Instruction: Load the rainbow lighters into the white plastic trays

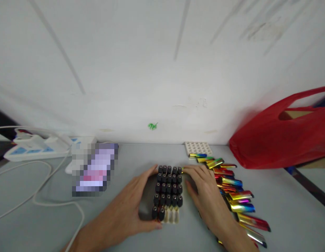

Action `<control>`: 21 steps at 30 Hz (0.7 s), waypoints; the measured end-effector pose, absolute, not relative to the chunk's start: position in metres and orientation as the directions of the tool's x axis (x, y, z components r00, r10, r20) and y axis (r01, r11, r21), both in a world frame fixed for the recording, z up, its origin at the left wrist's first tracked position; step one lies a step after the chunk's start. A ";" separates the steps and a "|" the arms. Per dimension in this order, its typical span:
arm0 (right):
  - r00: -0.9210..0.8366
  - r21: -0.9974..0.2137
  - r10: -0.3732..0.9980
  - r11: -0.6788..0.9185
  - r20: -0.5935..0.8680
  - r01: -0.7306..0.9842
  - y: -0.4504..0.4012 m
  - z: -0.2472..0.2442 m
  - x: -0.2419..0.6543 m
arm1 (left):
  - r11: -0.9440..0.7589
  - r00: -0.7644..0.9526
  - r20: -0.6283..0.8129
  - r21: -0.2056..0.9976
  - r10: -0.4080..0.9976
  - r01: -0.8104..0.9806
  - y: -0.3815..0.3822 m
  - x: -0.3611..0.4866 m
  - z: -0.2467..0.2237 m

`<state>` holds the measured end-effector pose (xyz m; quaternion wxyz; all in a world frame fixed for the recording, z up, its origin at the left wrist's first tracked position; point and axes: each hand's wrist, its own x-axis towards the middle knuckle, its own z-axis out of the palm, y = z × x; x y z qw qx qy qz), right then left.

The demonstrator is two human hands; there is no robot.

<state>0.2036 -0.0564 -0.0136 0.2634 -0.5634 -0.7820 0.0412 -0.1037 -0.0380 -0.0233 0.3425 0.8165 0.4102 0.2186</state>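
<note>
A cream slotted tray (171, 216) stands on the grey table, filled with rows of upright black-topped pieces (168, 188), each with a small round metal-rimmed hole. Its front row has two pieces at the left and bare slots to their right. My left hand (125, 206) spans the tray's left side, thumb at the front corner and fingertips at the back corner. My right hand (204, 190) is at the right side, fingertips by the back right piece, thumb apart from them. A yellow glint shows at those fingertips; whether it is a held thing is unclear.
Shiny multicoloured metallic cases (242, 207) lie in a loose pile at the right, partly behind my right arm. A second cream tray (197, 147) sits by the wall. A red bag (280, 136), a blurred-out phone (96, 168), a power strip (37, 148) and white cables (49, 175) surround the work.
</note>
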 end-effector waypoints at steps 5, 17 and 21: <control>-0.264 -0.245 0.881 0.377 0.392 0.893 -0.056 -0.027 0.205 | -0.426 0.568 0.070 0.737 0.820 0.525 -0.039 -0.103 -0.019; -0.266 -0.278 0.887 0.382 0.376 0.881 -0.051 -0.035 0.214 | -0.443 0.568 0.101 0.740 0.817 0.506 -0.038 -0.103 -0.025; -0.226 -0.237 0.894 0.334 0.388 0.912 -0.050 -0.034 0.215 | -0.444 0.574 0.093 0.738 0.813 0.509 -0.038 -0.103 -0.026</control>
